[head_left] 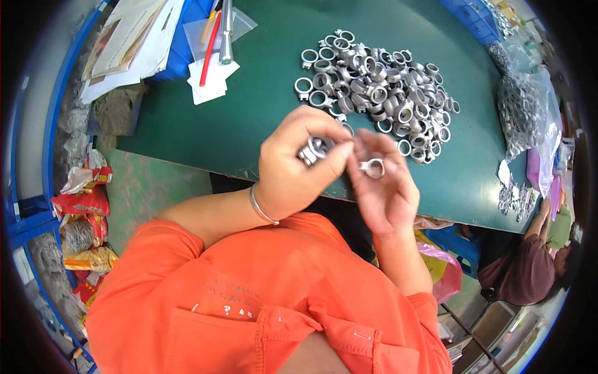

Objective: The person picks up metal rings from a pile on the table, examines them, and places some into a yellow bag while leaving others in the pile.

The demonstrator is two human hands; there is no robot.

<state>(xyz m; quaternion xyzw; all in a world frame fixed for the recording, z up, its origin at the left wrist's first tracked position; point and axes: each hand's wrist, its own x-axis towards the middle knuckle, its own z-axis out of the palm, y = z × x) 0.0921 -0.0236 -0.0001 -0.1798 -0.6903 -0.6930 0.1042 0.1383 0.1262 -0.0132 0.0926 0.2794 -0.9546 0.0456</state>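
Observation:
My left hand [288,159], bent at the table's near edge, is closed on a few small metal ring clamps [304,156] that lie between its thumb and curled fingers. Close beside it, my right hand [389,193] is turned partly palm up, its fingers closed on a single metal ring clamp [380,164]. The fingertips of both hands meet or nearly meet; motion blurs them, so I cannot tell what is between them. Just beyond the hands, a heap of similar grey metal ring clamps [377,95] covers the middle of the green table [261,118].
Papers [134,40], a red pen [210,50] and a metal rod-like tool [227,34] lie at the back left. A clear bag of metal parts [526,112] stands at the right. Beyond it sits another person in a dark sleeve [523,268]. Bagged goods [84,202] stand at the left.

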